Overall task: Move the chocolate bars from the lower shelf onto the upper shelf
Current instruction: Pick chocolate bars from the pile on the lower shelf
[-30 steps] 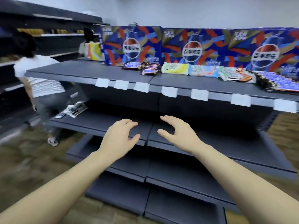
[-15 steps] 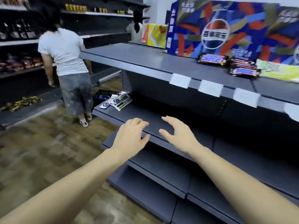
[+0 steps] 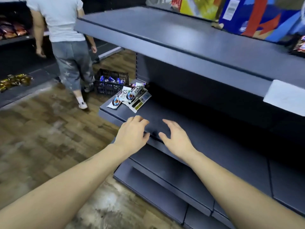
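A small pile of white-wrapped chocolate bars (image 3: 130, 96) lies at the left end of the lower grey shelf (image 3: 173, 116). The upper shelf (image 3: 165, 35) stretches above it, bare at this end. My left hand (image 3: 133, 134) hovers over the lower shelf's front edge, fingers loosely bent, holding nothing. My right hand (image 3: 175, 138) floats beside it with fingers spread, also holding nothing. Both hands are a short way in front of the bars and do not touch them.
A person in a white shirt (image 3: 66, 38) walks in the aisle to the left. A black basket (image 3: 111, 83) with wrapped goods stands on the wooden floor by the shelf end. Colourful cartons (image 3: 257, 19) and more bars (image 3: 298, 47) sit on the upper shelf at right.
The view has swung left and closer to the shelf end, so the chocolate bars now lie just beyond my hands. Both hands stay open and hold nothing.
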